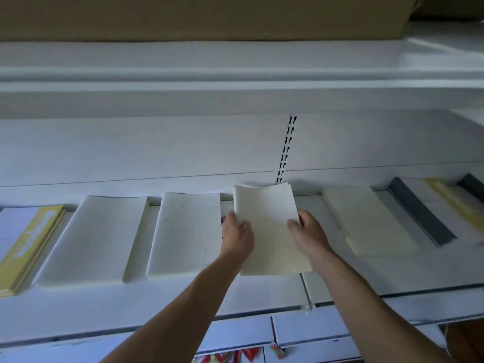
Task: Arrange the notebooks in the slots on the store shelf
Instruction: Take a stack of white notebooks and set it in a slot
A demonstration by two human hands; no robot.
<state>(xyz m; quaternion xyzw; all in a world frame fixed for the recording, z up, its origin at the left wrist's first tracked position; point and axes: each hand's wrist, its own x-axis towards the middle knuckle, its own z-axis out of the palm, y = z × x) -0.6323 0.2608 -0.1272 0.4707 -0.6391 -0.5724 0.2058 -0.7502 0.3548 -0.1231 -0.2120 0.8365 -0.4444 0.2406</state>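
Notebooks (269,231), a thin cream stack of them, are held directly below the slotted strip (286,150) in the back panel, over the one slot in the row that shows no pile of its own. The left hand (237,237) pinches the stack's left edge, thumb on the cover and fingers curled beneath. The right hand (310,239) pinches the right edge in much the same way. The far end of the stack bows upward a little, and I cannot tell whether its near end rests on the shelf (183,299). To the left of the strip lie a white pile (183,234), then a second white pile (91,239), then a yellow-edged pile (28,244) farthest out, each lying flat. To the right of the strip lie a cream pile (366,218) and, beyond it, a dark-spined pile (419,213). A cardboard box (199,17) sits on the board high above the strip. The row looks nearly filled, with this gap below the strip the last one in sight. What seems left is to lower the stack, square it between its neighbours and let go; whether more stock waits out of view cannot be told.
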